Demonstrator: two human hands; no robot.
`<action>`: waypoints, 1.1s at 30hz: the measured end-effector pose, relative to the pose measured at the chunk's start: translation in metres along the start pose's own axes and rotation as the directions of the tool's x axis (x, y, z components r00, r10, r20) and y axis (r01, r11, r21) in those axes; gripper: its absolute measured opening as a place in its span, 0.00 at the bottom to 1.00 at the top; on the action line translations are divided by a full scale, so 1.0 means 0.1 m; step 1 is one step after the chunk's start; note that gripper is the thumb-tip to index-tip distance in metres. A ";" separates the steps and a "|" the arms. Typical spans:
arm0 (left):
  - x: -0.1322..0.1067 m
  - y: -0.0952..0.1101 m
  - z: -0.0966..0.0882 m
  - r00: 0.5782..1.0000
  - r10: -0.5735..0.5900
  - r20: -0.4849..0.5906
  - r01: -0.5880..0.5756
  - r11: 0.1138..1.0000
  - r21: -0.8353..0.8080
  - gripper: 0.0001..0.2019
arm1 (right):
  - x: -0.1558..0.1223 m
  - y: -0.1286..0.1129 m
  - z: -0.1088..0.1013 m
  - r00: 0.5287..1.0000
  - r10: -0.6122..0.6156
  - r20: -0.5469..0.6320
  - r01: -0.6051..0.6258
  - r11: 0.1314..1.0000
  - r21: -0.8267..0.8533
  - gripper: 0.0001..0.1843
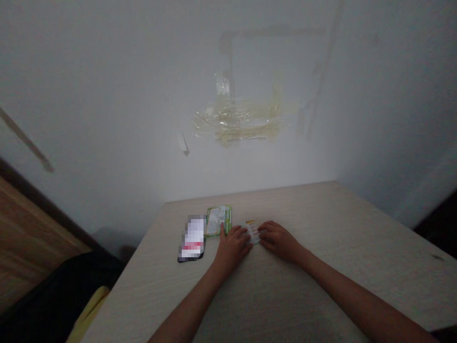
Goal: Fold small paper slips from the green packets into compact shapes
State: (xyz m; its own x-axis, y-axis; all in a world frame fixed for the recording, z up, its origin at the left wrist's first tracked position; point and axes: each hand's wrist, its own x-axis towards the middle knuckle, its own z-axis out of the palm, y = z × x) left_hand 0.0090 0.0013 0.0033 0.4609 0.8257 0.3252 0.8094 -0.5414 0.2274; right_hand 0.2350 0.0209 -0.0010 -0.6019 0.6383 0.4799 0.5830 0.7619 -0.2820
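Observation:
A small, flat, whitish printed packet (pixel 253 232) with orange-red lines lies on the table between my hands; its exact kind is hard to make out. My left hand (pixel 233 245) has its fingers closed on the left edge of it, palm down. The outermost finger of that hand sticks out and overlaps the near edge of a green and white printed packet (pixel 215 221). From the other side, my right hand (pixel 280 240) pinches the right edge of the whitish packet with bent fingers. Both thumbs are mostly hidden.
Left of the green packet lies a phone (pixel 193 238), its screen lit and blurred out. The pale wood table (pixel 321 214) meets a white wall (pixel 143 119) with peeling clear tape (pixel 243 121). Dark and yellow cloth (pixel 91 309) lies beyond the table's left edge.

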 end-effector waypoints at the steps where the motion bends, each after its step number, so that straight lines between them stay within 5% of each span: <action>1: -0.01 0.01 -0.01 1.000 0.004 0.007 -0.004 1.000 0.009 0.12 | 0.02 -0.01 -0.01 1.000 -0.008 0.007 0.008 1.000 0.004 0.06; 9: -0.08 -0.03 -0.03 0.998 -0.042 0.039 0.043 0.999 -0.019 0.15 | 0.12 0.03 0.00 0.994 0.038 0.101 -0.040 0.999 0.018 0.09; 20: -0.04 -0.05 -0.01 0.998 -0.055 -0.002 0.055 0.996 -0.069 0.12 | 0.06 -0.07 0.08 0.999 -0.022 0.028 0.024 0.997 -0.073 0.09; 33: -0.04 -0.06 0.01 0.998 -0.057 -0.026 0.054 0.993 -0.106 0.10 | 0.01 0.01 0.14 0.995 0.029 -0.095 -0.025 0.999 0.036 0.07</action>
State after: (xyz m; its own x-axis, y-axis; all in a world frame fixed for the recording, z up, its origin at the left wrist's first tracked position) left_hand 0.0028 0.0017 -0.0004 0.4044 0.8509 0.3353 0.7899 -0.5098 0.3409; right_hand 0.2271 0.0242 -0.0127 -0.5302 0.6466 0.5485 0.5781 0.7489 -0.3240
